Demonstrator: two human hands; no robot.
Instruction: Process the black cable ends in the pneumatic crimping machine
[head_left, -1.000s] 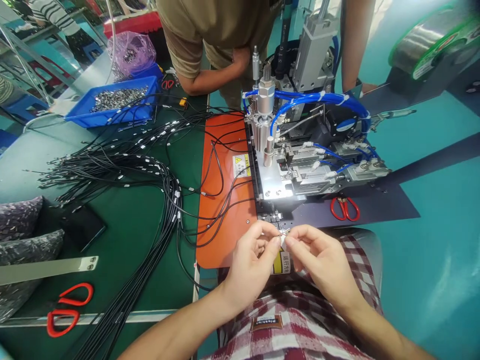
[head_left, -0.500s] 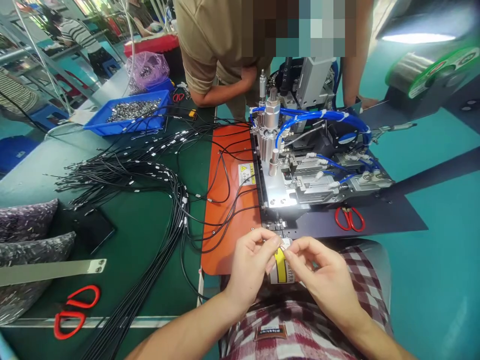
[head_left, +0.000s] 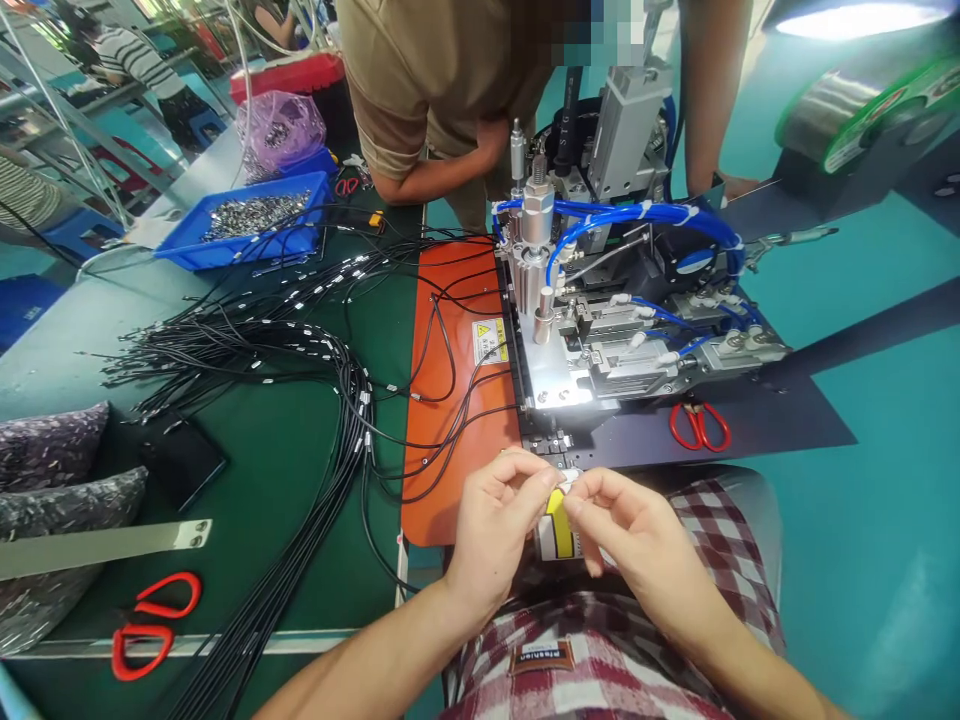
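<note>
Close together in front of the machine (head_left: 559, 385), both of my hands are closed in a pinch. Thumb and forefinger of my left hand (head_left: 491, 530) press on something too small to make out. A hand's width or less to the right, my right hand (head_left: 637, 530) pinches at the same spot; what it holds is hidden by the fingers. Behind and below the fingertips shows a yellow-and-white label (head_left: 562, 535). Several black cables (head_left: 465, 410) run over the orange plate (head_left: 435, 500) into the machine's left side, just beyond my left hand.
A thick bundle of black cables (head_left: 349, 400) bends across the green mat (head_left: 285, 520). Red-handled scissors (head_left: 142, 650) lie at lower left, another red pair (head_left: 700, 427) at right. Small metal parts fill a blue tray (head_left: 225, 250). A co-worker (head_left: 420, 100) leans behind the machine.
My right fingers have shifted slightly left, nearer my left fingertips, covering more of the label. The camera view has shifted a little. The cables lie as before.
</note>
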